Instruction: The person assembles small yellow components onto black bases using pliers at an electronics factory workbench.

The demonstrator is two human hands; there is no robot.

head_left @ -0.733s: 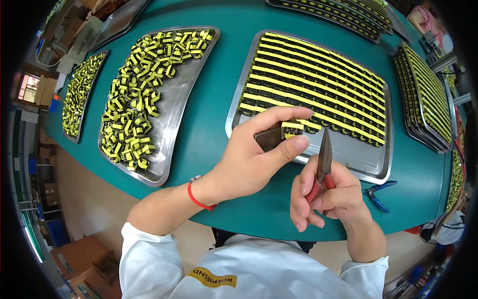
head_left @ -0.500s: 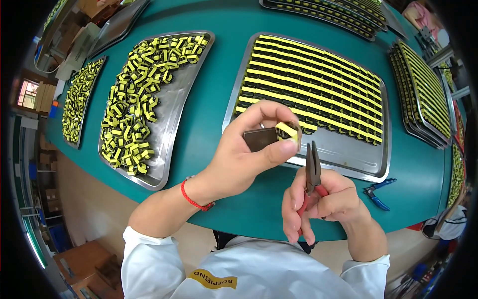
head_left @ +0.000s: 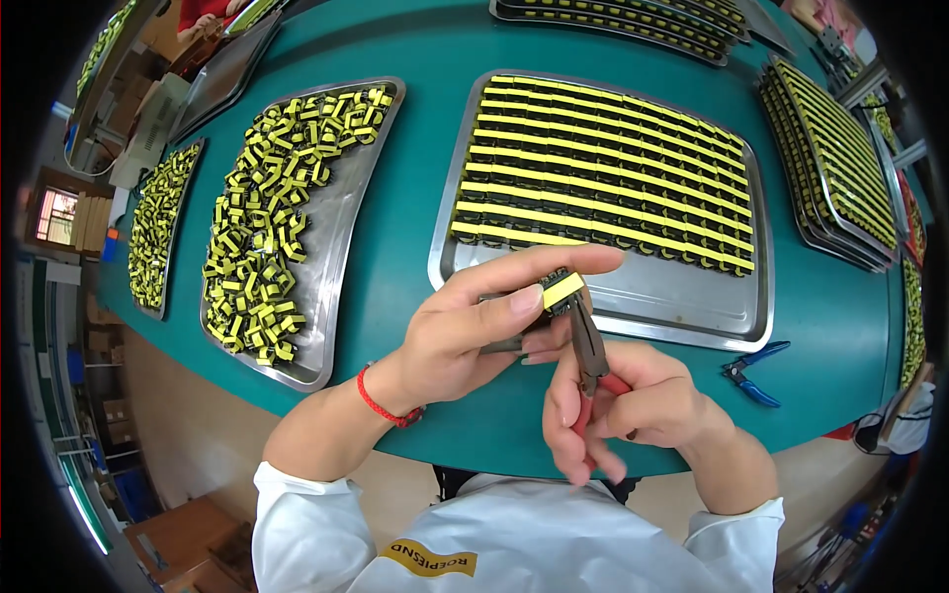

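My left hand [head_left: 450,341] is closed around a small transformer [head_left: 561,293], a black part with a yellow tape band, held between thumb and fingers with the index finger stretched above it. Part of a flat dark piece [head_left: 502,345] also shows in that hand, mostly hidden by the fingers. In my right hand [head_left: 657,395] are long-nose pliers [head_left: 589,354] with red handles, jaws pointing up. Their tips meet the right end of the transformer; what exactly they grip cannot be made out. Behind both hands, a metal tray [head_left: 682,304] carries similar transformers in neat rows.
Left, another metal tray [head_left: 344,222] holds a loose heap of transformers, with a further heaped tray [head_left: 163,232] beyond. Blue-handled cutters [head_left: 756,374] lie on the green table [head_left: 830,346]. Stacked filled trays stand at the right [head_left: 830,168] and the far edge [head_left: 633,30].
The pliers have come up and left to touch the transformer. My left hand has turned, lowering the transformer slightly and covering most of the dark piece. The view has shifted a little.
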